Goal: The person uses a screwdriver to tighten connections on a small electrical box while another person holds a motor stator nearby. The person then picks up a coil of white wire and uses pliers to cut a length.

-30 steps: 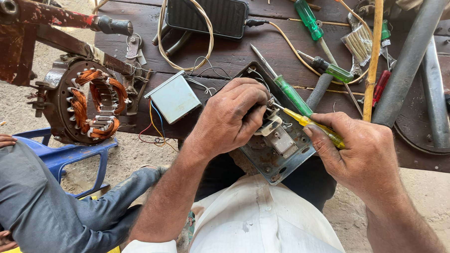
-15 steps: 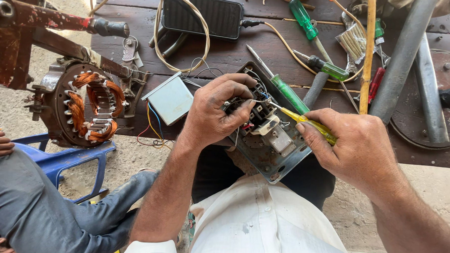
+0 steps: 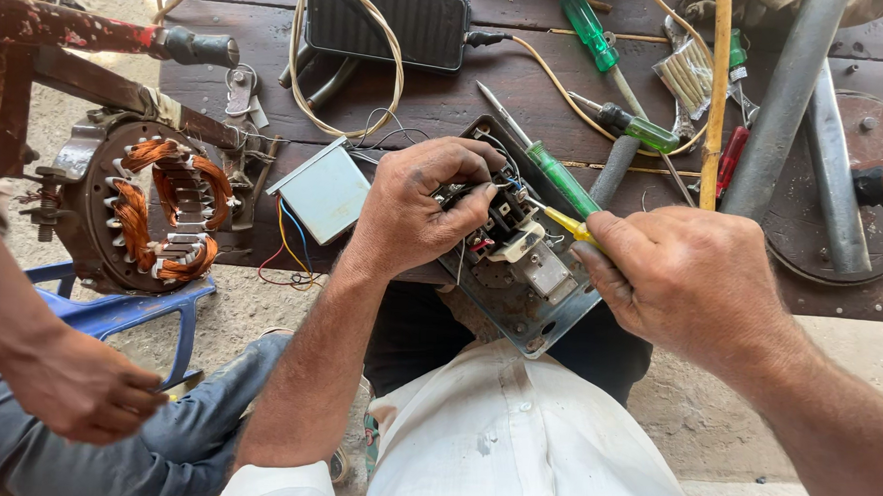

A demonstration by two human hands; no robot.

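Note:
A grey metal switch box (image 3: pixel 542 315) with white switch parts and wires lies open at the near edge of the dark wooden bench (image 3: pixel 437 101). My left hand (image 3: pixel 423 203) curls over its upper left part, fingertips pinching the wiring inside. My right hand (image 3: pixel 690 281) grips a yellow-handled screwdriver (image 3: pixel 565 223) whose tip points into the box beside my left fingers. A green-handled screwdriver (image 3: pixel 559 176) lies across the box's top edge.
A motor stator with copper windings (image 3: pixel 159 209) sits at the left on a rusty frame. A small grey box (image 3: pixel 324 190) with coloured wires, a black device (image 3: pixel 386 21), more screwdrivers (image 3: pixel 591 23) and grey pipes (image 3: pixel 789 104) lie on the bench. Another person's hand (image 3: pixel 84 387) rests lower left.
My left hand has shifted up onto the box's wiring and my right hand has brought the yellow screwdriver closer in. The other person's arm has come further into view at the left.

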